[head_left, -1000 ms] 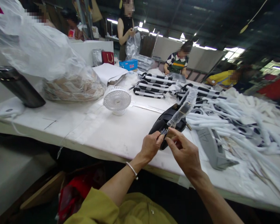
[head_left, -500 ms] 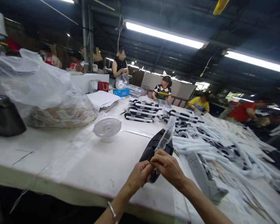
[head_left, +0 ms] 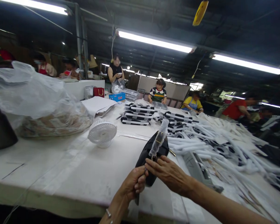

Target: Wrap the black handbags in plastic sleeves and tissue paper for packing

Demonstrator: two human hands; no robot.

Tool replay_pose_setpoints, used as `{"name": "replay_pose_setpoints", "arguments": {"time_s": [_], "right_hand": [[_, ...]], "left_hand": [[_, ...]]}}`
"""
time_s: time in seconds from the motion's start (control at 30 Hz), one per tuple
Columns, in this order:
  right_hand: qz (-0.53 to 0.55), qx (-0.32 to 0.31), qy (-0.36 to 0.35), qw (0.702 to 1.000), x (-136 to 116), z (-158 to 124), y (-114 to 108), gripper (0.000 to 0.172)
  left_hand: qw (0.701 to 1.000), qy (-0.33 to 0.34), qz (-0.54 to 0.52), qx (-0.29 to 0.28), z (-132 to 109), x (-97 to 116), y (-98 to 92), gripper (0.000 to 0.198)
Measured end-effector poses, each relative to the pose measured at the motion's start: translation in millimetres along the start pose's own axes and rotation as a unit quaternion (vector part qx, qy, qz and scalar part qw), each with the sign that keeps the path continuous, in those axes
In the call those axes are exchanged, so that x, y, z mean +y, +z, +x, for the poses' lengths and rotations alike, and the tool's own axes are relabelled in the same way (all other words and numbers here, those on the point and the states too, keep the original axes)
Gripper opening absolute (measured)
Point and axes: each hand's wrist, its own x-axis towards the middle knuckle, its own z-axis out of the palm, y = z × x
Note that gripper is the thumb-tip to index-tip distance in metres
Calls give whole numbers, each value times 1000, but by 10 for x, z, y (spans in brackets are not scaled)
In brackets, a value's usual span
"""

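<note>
A black padded bag-like item (head_left: 145,151) stands tilted on the table in front of me. A clear plastic-wrapped piece (head_left: 159,140) lies along its upper face, and a gold-coloured metal end (head_left: 172,152) sticks out on the right. My left hand (head_left: 135,182) is closed in a pinch at the item's lower left edge; a dark strap-like strip (head_left: 137,199) hangs below it. What sits between its fingertips is too small to make out. My right hand (head_left: 169,171) grips the lower right of the black item, index finger reaching to the left fingertips, thumb hidden.
A small white fan (head_left: 102,133) stands left of the item. Further left are a large plastic bag (head_left: 44,102) and a dark cup (head_left: 1,130). Black-and-white bundles (head_left: 137,114), white tubes (head_left: 186,146) and a grey tape dispenser (head_left: 197,168) lie ahead and right. Several people work behind.
The view has shifted slightly. My right hand has loosened from its pinch beside the left fingertips, its fingers now longer across the black item. My left hand stays pinched.
</note>
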Motion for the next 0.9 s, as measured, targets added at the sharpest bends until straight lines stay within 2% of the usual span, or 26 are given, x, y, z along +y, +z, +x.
{"name": "replay_pose_setpoints", "arguments": {"time_s": [0.1, 0.17, 0.2, 0.23, 0.3, 0.37, 0.43, 0.5, 0.6, 0.67, 0.73, 0.8, 0.9], "right_hand": [[25, 64, 45, 997, -178, -201, 75, 53], [107, 120, 164, 973, -364, -249, 175, 37], [174, 136, 250, 943, -467, -233, 246, 29], [254, 141, 339, 895, -569, -189, 328, 28], [429, 140, 468, 759, -745, -29, 502, 42], [561, 193, 520, 614, -862, 187, 640, 49], [637, 266, 533, 490, -923, 408, 707, 54], [680, 315, 531, 396, -951, 598, 714, 56], [698, 368, 540, 292, -968, 791, 709, 53], [692, 394, 553, 243, -973, 853, 737, 55], [688, 407, 559, 222, -977, 868, 781, 56], [687, 409, 557, 226, -979, 852, 815, 59], [688, 415, 542, 247, -964, 822, 812, 60]], "left_hand": [[996, 24, 79, 22, 29, -31, 11, 45], [987, 47, 146, 39, 52, -50, 11, 44], [982, 58, 174, 47, 59, -55, 9, 43], [977, 66, 196, 56, 60, -57, 8, 40], [968, 82, 225, 74, 50, -54, 6, 36], [960, 100, 247, 87, 30, -45, 5, 36], [949, 123, 272, 97, 8, -38, 6, 38], [936, 144, 302, 112, -10, -36, 12, 41], [915, 156, 347, 134, -38, -35, 27, 41], [908, 156, 366, 136, -64, -31, 27, 40], [910, 153, 363, 128, -92, -29, 6, 41], [921, 142, 344, 114, -114, -30, -34, 44], [937, 124, 315, 89, -116, -33, -93, 47]]}}
